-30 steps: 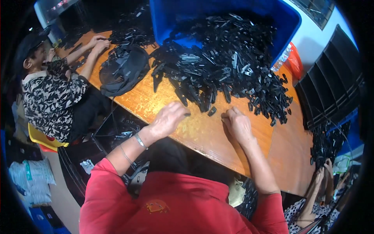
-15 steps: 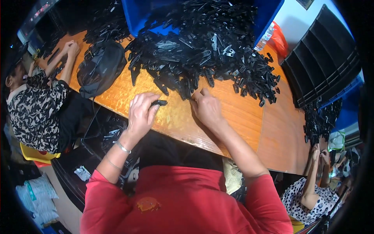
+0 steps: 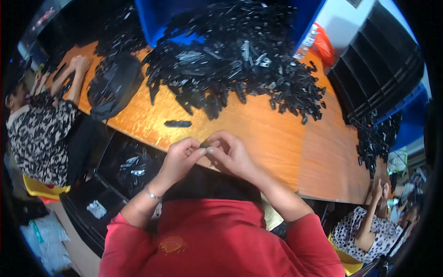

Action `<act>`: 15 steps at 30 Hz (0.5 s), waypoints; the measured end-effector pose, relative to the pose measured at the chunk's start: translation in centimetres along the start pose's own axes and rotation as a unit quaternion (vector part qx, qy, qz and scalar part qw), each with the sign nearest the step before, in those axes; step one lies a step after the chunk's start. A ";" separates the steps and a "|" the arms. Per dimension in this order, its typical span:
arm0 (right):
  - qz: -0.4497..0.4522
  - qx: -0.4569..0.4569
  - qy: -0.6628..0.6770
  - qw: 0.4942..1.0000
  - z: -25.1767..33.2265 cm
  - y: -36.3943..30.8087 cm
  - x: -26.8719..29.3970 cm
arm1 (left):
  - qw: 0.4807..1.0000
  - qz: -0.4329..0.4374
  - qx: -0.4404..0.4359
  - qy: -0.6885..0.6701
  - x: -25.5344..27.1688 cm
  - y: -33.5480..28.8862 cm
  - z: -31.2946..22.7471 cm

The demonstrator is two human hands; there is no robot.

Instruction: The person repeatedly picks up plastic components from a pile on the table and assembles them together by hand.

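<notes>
My left hand (image 3: 183, 155) and my right hand (image 3: 230, 151) meet over the table's near edge, fingertips pinched together. Between them is a small dark piece (image 3: 204, 145), mostly covered by the fingers, so its kind does not show. Just beyond my left hand, a slim black plastic part (image 3: 178, 123) lies alone on the wooden table (image 3: 267, 134). Farther off spreads a large heap of black plastic parts (image 3: 212, 69), a few grey or clear ones among them.
A blue bin (image 3: 146, 23) lies behind the heap. At its left sits a black bag (image 3: 115, 85); at right, a red plastic bag (image 3: 324, 44) and stacked black trays (image 3: 378, 64). Co-workers sit at far left (image 3: 41, 134) and lower right (image 3: 369, 231). A black tray (image 3: 124, 161) is below the table edge.
The black part by my left hand now lies loose on the table. Both hands have drawn back toward me and come together, my right hand leaving the heap's edge.
</notes>
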State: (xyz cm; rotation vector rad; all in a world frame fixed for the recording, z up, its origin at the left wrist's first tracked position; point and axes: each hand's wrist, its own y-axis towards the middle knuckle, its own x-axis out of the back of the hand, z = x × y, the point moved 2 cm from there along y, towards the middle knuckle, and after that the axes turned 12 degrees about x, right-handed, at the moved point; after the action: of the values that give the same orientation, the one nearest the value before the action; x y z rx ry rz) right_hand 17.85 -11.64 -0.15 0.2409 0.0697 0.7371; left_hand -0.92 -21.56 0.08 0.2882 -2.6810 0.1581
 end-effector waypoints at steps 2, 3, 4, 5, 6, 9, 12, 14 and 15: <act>0.046 0.110 -0.195 0.973 1.6 0.1 -0.5 | 0.976 -0.007 0.105 -0.192 -0.7 0.0 0.1; 0.039 0.168 -0.278 0.945 1.6 0.1 -0.7 | 0.975 0.003 0.101 -0.199 -0.9 0.2 -0.4; 0.032 0.227 -0.358 0.905 1.5 0.3 -0.8 | 0.974 -0.004 0.108 -0.199 -0.8 0.4 -0.4; 0.028 0.232 -0.337 0.912 0.8 0.5 -0.8 | 0.976 0.004 0.119 -0.183 -0.6 0.4 -0.3; 0.033 0.233 -0.332 0.914 0.7 1.1 -0.9 | 0.978 0.013 0.127 -0.167 -0.3 0.6 -0.1; 0.013 0.201 -0.303 0.931 0.6 3.5 -1.2 | 0.988 -0.039 0.085 -0.122 2.9 1.4 1.3; 0.027 0.173 -0.336 0.925 0.6 5.8 -2.2 | 0.954 -0.210 -0.102 0.188 6.9 2.6 0.8; 0.026 0.160 -0.347 0.924 0.1 7.3 -3.4 | 0.949 -0.229 -0.092 0.198 7.6 3.7 2.2; 0.037 0.140 -0.376 0.915 -0.1 7.9 -4.0 | 0.945 -0.222 -0.079 0.228 7.7 4.1 2.6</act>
State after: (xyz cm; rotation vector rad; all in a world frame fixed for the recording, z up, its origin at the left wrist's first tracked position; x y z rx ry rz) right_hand 9.68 -8.69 1.62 0.7922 -0.5740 0.6659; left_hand -9.73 -19.39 0.80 0.7009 -2.0958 -0.1173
